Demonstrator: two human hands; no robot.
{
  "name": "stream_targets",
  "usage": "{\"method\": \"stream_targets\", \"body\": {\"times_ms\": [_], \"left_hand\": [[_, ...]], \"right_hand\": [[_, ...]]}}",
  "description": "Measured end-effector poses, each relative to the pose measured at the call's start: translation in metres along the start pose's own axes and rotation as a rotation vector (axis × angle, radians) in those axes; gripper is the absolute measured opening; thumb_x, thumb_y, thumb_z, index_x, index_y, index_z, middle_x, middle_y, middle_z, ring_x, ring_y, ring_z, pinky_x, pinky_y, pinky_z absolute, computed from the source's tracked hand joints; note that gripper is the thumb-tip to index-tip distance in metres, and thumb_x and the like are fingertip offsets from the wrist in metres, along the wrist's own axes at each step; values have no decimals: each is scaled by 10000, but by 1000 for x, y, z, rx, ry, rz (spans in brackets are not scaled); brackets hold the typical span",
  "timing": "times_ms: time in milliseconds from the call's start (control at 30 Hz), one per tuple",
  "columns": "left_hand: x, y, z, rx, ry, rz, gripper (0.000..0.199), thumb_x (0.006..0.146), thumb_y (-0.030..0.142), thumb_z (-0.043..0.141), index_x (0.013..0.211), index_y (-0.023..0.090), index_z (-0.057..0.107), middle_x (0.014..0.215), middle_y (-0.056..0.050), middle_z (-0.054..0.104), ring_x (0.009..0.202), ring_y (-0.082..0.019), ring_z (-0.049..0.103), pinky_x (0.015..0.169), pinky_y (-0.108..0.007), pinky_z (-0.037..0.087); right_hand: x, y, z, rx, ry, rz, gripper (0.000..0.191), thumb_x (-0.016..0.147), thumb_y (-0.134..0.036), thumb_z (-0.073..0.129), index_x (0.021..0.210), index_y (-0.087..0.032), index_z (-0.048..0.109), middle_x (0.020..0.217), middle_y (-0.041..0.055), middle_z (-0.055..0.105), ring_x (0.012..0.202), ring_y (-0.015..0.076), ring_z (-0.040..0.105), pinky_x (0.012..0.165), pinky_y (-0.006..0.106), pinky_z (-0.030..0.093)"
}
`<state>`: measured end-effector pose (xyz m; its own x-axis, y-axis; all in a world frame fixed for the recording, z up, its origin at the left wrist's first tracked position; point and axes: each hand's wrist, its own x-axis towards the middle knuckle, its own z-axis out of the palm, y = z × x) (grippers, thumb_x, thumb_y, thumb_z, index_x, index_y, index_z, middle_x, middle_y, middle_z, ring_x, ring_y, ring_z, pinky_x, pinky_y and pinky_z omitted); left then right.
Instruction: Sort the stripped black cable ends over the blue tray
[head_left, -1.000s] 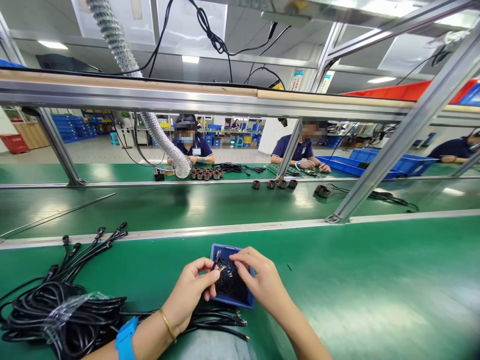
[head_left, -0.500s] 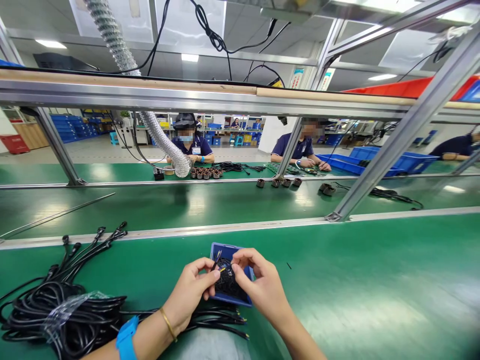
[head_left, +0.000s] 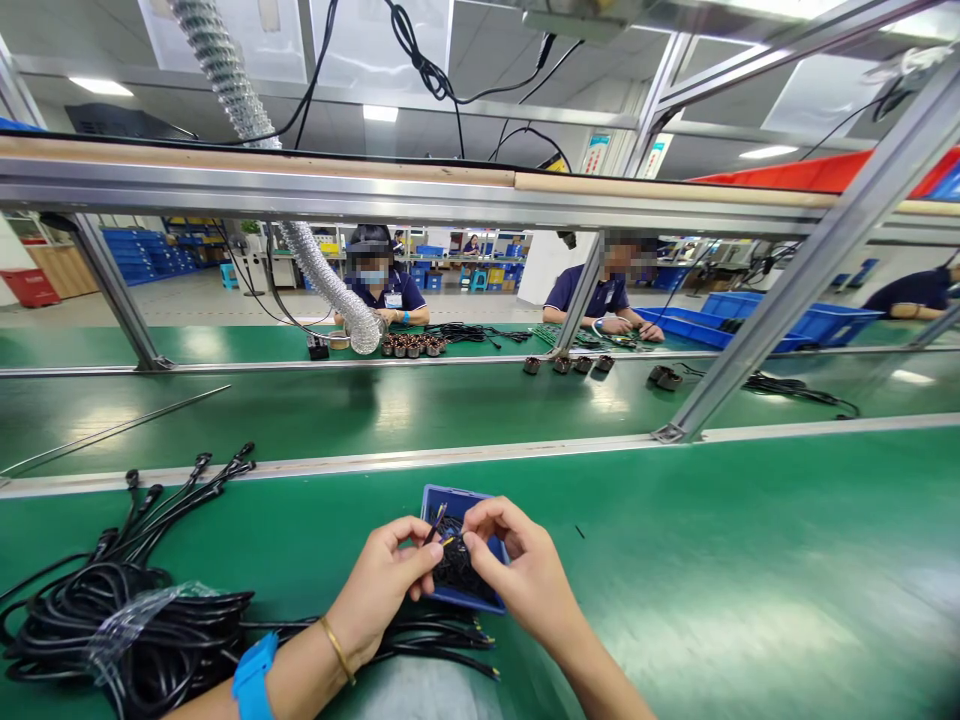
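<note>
My left hand [head_left: 386, 578] is closed in a pinch on the end of a black cable, whose thin coloured wires [head_left: 448, 541] stick out between the fingertips. Facing it, my right hand [head_left: 521, 565] has thumb and forefinger pressed together beside the wire tips; what sits between them is too small to tell. Both hands hover above a small blue box [head_left: 455, 496] that holds many short black pieces. Under my left forearm, several black cables [head_left: 442, 650] lie with their stripped ends pointing right.
At left lies a coiled bundle of black cables [head_left: 180, 640] with plastic wrap and connectors. One small black piece [head_left: 579, 532] rests on the green surface. A metal frame post [head_left: 750, 330] rises at right. Copper-wound parts [head_left: 583, 366] stand on the middle belt; co-workers sit beyond.
On the middle belt, the dark round parts and the black cable have shifted a little to the right. My hands keep almost the same pose.
</note>
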<state>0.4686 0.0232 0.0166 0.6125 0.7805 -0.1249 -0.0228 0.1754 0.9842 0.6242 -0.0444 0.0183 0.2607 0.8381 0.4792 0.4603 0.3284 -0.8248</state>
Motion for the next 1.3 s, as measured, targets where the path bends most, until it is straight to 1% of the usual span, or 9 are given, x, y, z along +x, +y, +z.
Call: {"method": "stream_targets", "body": {"times_ms": [233,400,500,600,767,833,1033,1200,1300], "left_hand": [[-2,2,1,14,-6,-2,350,674,460,737,746,147,597,528,54,497,482,-84,450,469,-190,340],[-2,1,1,-5,-2,-1,371,659,477,754,745,148,605,533,56,497,479,-83,450,460,-190,332],[-2,0,1,-1,2,-9,377,655,482,757,747,146,613,528,54,501,480,-85,451,464,-192,336],[-2,-1,1,0,5,-13,378,651,482,762,749,147,618,528,52,505,482,-88,453,467,-193,338],[-3,1,1,3,-2,-17,373,652,480,760,742,146,621,524,48,508,483,-88,455,472,-194,338],[-3,2,1,-2,-3,-14,373,653,481,759,744,146,623,526,47,507,483,-89,456,472,-196,339],[-3,1,0,-6,-2,-15,364,660,475,755,742,150,614,514,48,512,474,-88,451,468,-196,334],[-2,0,0,3,1,-7,359,672,470,748,748,146,614,523,48,511,481,-87,456,472,-193,335],[-3,1,1,-8,7,-5,368,664,477,759,743,149,613,524,49,507,484,-88,457,469,-191,336]], "right_hand": [[-1,2,-1,83,40,34,40,824,-195,586,803,-208,554,758,8,609,662,148,575,632,254,490],[-1,0,-2,48,10,37,49,815,-200,587,775,-204,561,757,14,612,657,149,576,621,254,486],[0,-1,-2,19,13,33,52,810,-198,583,763,-204,560,758,18,623,649,150,581,617,254,490],[0,0,-2,-8,18,16,49,808,-189,575,765,-206,559,751,17,626,639,149,584,610,252,494],[-2,2,-1,-100,38,-72,85,801,-148,558,752,-215,545,741,5,622,638,145,580,631,258,486],[-3,2,0,-94,30,-81,90,804,-144,557,754,-217,542,742,4,621,637,143,579,632,257,486],[-3,0,-1,-29,54,-35,71,815,-167,567,769,-215,544,770,15,626,655,146,587,629,253,495],[-3,-2,-1,-20,19,-8,69,804,-176,574,753,-212,546,759,20,626,652,152,584,628,259,494],[-1,-1,-3,20,-4,48,61,794,-187,580,748,-209,546,746,15,617,649,151,577,611,254,490]]}}
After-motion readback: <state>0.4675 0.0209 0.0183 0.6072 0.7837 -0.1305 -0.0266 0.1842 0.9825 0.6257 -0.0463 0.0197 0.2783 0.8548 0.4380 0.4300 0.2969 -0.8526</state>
